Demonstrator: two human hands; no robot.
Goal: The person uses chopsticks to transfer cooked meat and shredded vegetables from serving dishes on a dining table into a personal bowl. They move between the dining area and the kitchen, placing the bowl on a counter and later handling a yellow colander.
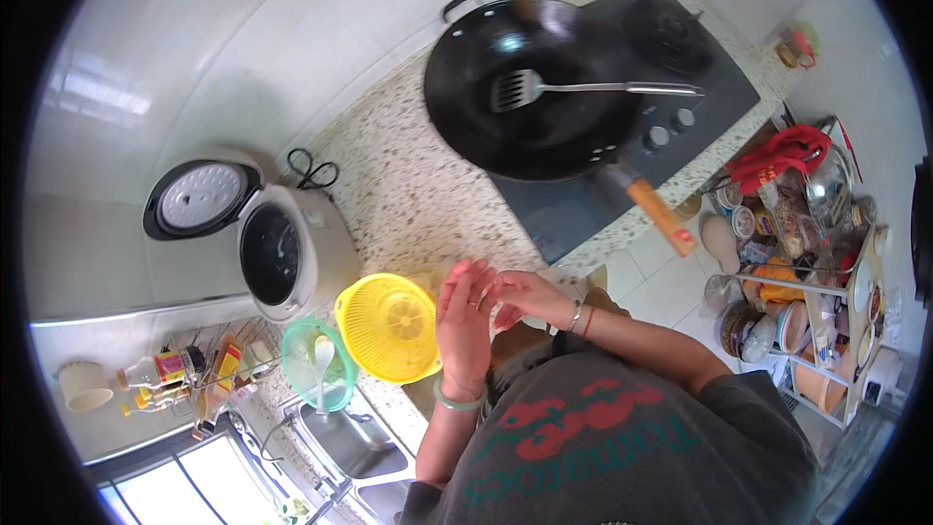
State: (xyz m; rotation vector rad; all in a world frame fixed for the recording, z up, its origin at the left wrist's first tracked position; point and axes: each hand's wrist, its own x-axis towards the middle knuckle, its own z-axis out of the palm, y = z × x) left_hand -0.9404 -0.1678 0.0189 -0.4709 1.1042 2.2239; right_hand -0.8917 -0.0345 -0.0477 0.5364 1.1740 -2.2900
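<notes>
My left hand (461, 326) is raised near the counter's front edge, beside the yellow basket. Its fingers are stretched upward and hold nothing; a pale green bangle (460, 402) circles the wrist. My right hand (533, 297) reaches across to it, fingertips at the left fingers, thumb apart below. Nothing shows in the right hand. A yellow plastic colander (389, 328) stands just left of my left hand. Ahead, a black wok (466, 126) with a wooden handle (656, 212) sits on the stove, and a slotted metal spatula (583, 87) lies in it.
The black glass cooktop (564, 219) is at the far right of the speckled counter (408, 204). An open rice cooker (330, 248) and a green basket (336, 389) with a white spoon (322, 369) are on the left. Behind them are a sink (360, 442) and bottles. A crowded shelf rack (826, 282) stands right.
</notes>
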